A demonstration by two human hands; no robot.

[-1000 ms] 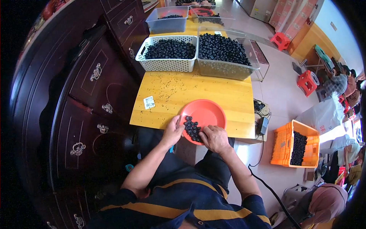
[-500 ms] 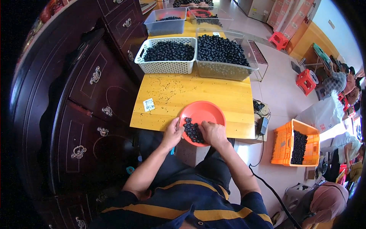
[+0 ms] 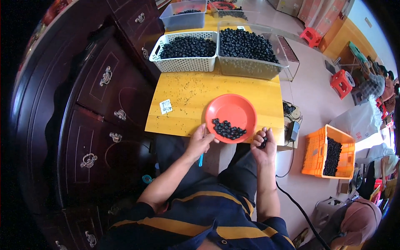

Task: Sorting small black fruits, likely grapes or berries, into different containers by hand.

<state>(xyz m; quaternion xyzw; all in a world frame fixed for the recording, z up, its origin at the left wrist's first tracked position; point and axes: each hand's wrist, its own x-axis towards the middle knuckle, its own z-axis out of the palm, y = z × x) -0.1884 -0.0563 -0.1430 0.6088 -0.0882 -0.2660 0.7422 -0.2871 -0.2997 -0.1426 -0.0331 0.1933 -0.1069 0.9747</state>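
So the red plate (image 3: 233,106) is basically the centre of everything here, over the near edge of the table (image 3: 266,100). Can't tell if it's sitting on the wood or being held just above it. A bunch of dark round pieces (image 3: 228,131) is heaped along the plate's near side, and the far half is bare red.

Left hand (image 3: 201,143) is at the plate's near left, thumb and fingers pinching the rim. Some thin blue handle (image 3: 201,160) pokes out under that hand, can't make out what it belongs to. Right hand (image 3: 264,148) is up off the plate's near right, palm turned up, fingers curled in around a few of the same pieces, how many I can't tell.

Past the plate there's a white basket (image 3: 183,65) on the far left and a clear bin (image 3: 250,68) straight behind, touching or nearly so, both loaded with more of the dark stuff. Left of the plate lies a little white label (image 3: 166,106), with tiny dark specks scattered around it. Well off to the plate's right, an orange crate (image 3: 312,156) on the floor holds another pile.
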